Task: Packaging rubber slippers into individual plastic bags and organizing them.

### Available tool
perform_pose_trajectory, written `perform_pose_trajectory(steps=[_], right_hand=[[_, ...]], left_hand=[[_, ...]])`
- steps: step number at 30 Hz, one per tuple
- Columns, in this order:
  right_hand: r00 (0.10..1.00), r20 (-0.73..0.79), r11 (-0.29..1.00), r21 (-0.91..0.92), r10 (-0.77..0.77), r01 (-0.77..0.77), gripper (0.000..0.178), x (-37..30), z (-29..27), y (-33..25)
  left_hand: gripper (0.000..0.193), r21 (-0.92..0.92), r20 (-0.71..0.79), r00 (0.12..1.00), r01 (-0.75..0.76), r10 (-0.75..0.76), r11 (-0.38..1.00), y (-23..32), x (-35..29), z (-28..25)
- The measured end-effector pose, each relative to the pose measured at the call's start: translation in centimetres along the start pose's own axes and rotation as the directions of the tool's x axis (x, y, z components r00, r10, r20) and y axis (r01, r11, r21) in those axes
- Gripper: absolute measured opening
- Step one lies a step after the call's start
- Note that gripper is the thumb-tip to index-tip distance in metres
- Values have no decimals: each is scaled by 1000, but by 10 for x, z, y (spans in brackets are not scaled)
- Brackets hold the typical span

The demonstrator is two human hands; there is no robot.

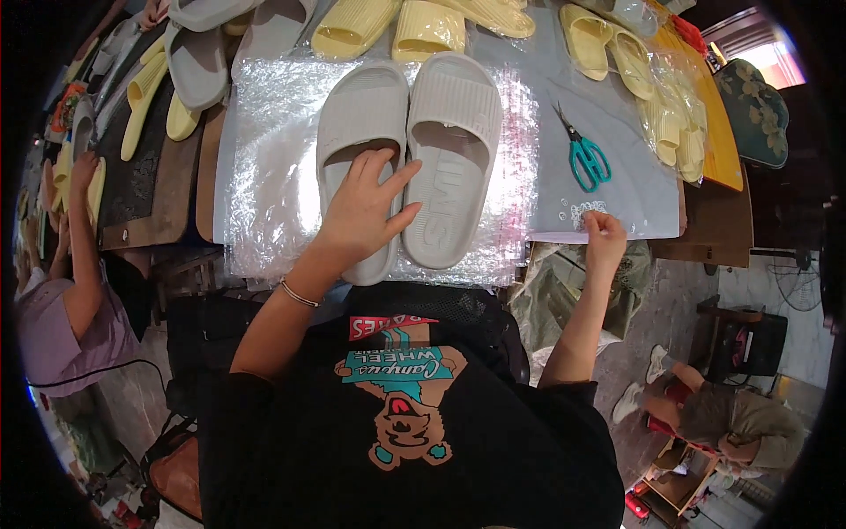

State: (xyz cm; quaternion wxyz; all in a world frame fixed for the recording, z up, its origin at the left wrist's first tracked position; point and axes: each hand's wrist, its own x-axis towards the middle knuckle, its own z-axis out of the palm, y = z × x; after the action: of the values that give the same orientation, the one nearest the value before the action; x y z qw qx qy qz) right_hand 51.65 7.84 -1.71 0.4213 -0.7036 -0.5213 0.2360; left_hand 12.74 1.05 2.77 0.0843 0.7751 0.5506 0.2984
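A pair of light grey slide sandals lies side by side in front of me, toes pointing away. My left hand (368, 207) rests over the left slide (361, 97), its fingers spread. Its fingertips reach the footbed by the strap, and one finger touches the inner edge of the right slide (454, 159). Under the pair is a shiny clear plastic bag (273, 159). At the table's near edge on the right, my right hand (605, 236) has thumb and fingers pinched together beside small clear pieces (577, 210). Anything between those fingertips is too small to make out.
Teal-handled scissors (589, 163) lie right of the slides, blades pointing away. Pale yellow slides (429, 31) line the far side, and bagged yellow ones (674, 123) lie at right. More grey slides (196, 66) sit at far left. Another person (79, 309) works there; someone else sits lower right.
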Motion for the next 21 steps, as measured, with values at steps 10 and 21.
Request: perform_pose_trajectory(steps=[10, 21], right_hand=[[839, -18, 821, -218, -544, 528, 18, -17, 36, -110], [588, 521, 721, 78, -619, 689, 76, 17, 106, -209]], left_hand=[[56, 28, -98, 994, -55, 57, 998, -1, 12, -55], [85, -88, 138, 990, 36, -24, 995, -75, 69, -73]])
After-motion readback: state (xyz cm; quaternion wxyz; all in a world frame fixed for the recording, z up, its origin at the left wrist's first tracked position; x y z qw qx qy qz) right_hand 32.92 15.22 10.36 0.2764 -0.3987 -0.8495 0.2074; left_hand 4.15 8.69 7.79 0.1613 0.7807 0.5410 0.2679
